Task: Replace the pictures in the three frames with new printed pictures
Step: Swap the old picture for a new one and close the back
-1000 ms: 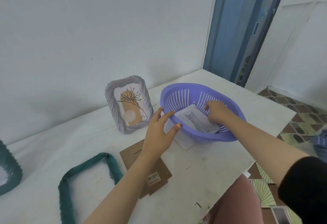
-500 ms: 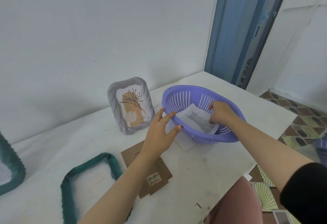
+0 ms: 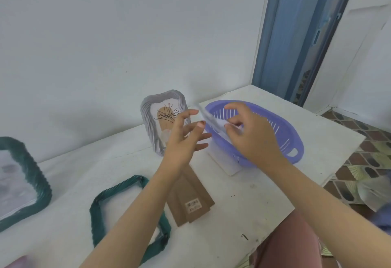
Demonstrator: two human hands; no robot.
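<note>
White table (image 3: 243,208) fills the lower frame, with a purple basket (image 3: 294,141) at centre right. Above its rim the right hand (image 3: 251,134) pinches a blurred printed picture (image 3: 208,119); the left hand (image 3: 184,138) beside it is spread open, holding nothing

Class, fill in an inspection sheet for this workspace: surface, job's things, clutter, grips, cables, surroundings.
Surface: white table, a few dark specks.
Job's things: grey frame upright by the wall, flower picture inside; empty green frame lying flat; second green frame at the left edge; brown backing board; printed picture lifted above the purple basket.
Clutter: white sheet under the basket.
Grips: right hand pinches the picture; left hand open beside it.
Cables: nothing seen.
Surroundings: white wall, blue door frame, patterned floor tiles.
</note>
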